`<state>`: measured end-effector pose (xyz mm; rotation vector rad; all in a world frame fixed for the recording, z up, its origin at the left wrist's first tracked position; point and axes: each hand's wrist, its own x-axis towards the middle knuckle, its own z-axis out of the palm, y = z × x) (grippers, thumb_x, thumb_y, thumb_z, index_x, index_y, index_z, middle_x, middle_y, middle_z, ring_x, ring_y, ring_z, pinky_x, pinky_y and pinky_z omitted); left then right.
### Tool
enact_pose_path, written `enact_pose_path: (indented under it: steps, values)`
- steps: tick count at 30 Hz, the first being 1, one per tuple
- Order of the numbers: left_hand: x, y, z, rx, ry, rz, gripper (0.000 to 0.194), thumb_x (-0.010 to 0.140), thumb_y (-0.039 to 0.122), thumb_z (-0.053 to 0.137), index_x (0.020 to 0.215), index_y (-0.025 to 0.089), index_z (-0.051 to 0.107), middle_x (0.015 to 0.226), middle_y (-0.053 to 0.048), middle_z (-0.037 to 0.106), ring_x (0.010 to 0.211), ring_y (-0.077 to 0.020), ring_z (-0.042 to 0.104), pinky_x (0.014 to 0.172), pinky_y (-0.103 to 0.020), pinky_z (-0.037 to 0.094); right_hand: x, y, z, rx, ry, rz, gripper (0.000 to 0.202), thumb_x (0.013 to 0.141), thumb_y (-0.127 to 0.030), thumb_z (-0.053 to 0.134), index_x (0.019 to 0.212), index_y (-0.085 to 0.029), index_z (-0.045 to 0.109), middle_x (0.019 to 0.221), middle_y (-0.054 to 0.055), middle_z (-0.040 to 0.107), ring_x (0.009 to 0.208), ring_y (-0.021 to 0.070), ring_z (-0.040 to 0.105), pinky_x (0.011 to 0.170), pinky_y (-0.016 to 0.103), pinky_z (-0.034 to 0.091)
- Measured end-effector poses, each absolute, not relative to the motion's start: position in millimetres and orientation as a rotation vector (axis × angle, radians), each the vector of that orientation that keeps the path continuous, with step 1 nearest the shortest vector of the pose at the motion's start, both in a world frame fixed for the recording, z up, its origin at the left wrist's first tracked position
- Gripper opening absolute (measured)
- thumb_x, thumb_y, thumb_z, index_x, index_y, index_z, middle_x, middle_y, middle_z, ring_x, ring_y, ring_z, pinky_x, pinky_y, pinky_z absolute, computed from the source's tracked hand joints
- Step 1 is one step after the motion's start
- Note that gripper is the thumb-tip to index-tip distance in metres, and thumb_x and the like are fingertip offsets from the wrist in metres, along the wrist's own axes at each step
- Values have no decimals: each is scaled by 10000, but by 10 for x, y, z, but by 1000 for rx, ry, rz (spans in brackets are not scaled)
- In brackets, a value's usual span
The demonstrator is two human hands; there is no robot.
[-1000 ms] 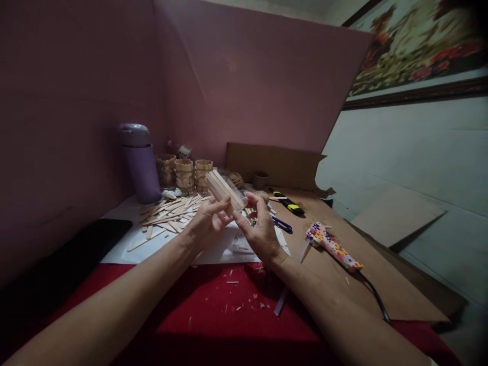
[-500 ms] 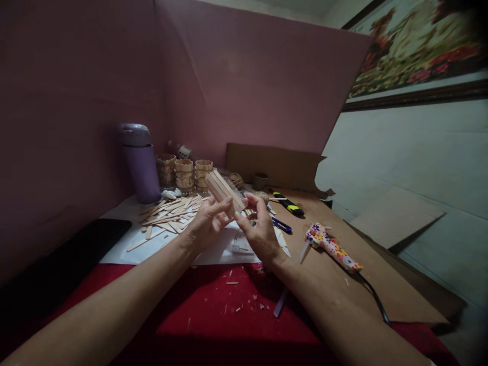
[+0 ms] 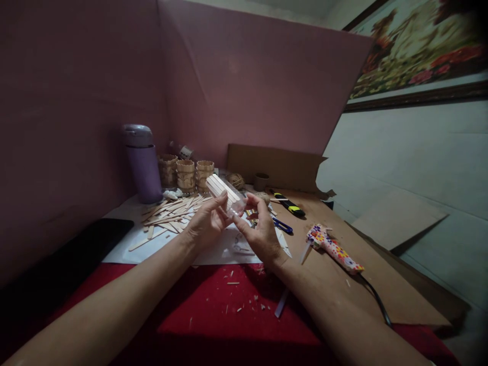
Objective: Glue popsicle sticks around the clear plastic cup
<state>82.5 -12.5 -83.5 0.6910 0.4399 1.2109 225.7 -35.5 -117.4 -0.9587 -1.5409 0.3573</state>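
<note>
The clear container [image 3: 238, 204], partly covered by wooden sticks [image 3: 222, 188] (some plastic is left bare), is held mid-frame by the left hand [image 3: 206, 222] and right hand [image 3: 263, 235].

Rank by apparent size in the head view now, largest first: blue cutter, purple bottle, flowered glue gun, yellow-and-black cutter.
1. Purple bottle
2. Flowered glue gun
3. Yellow-and-black cutter
4. Blue cutter
</note>
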Motion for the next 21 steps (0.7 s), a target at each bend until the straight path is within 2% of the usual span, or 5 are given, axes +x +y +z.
enact_pose_path:
  steps: [5, 9, 15, 21]
  values:
    - [798, -97, -819, 654, 413, 1147, 249, 935, 212, 640, 1158, 101, 638, 949, -145, 767, 905, -259, 778, 837, -355, 639, 2257, -405, -1124, -929, -1610, 142, 446, 882, -411, 695, 1255, -205, 563, 1196, 136, 650, 1044, 272, 649, 903, 472, 563]
    - [770, -64, -837, 644, 402, 1081, 403, 926, 294, 666, 1267, 87, 613, 966, -151, 773, 895, -267, 778, 845, -366, 639, 2268, -410, -1118, -919, -1642, 17, 438, 883, -396, 706, 1262, -224, 569, 1231, 130, 646, 1131, 293, 627, 961, 500, 548]
    - [760, -76, -815, 631, 411, 992, 503, 953, 388, 608, 1316, 40, 603, 1000, -201, 771, 960, -306, 770, 907, -399, 626, 2275, -418, -1119, -902, -1655, -58, 453, 891, -376, 709, 1299, -254, 555, 1266, 128, 628, 1185, 300, 613, 1000, 522, 546]
    - [775, -125, -752, 597, 400, 976, 489, 994, 414, 520, 1288, 34, 613, 1043, -216, 760, 955, -287, 769, 917, -374, 617, 2274, -422, -1115, -866, -1686, -88, 462, 904, -376, 700, 1317, -253, 533, 1269, 134, 616, 1196, 302, 602, 1039, 549, 524]
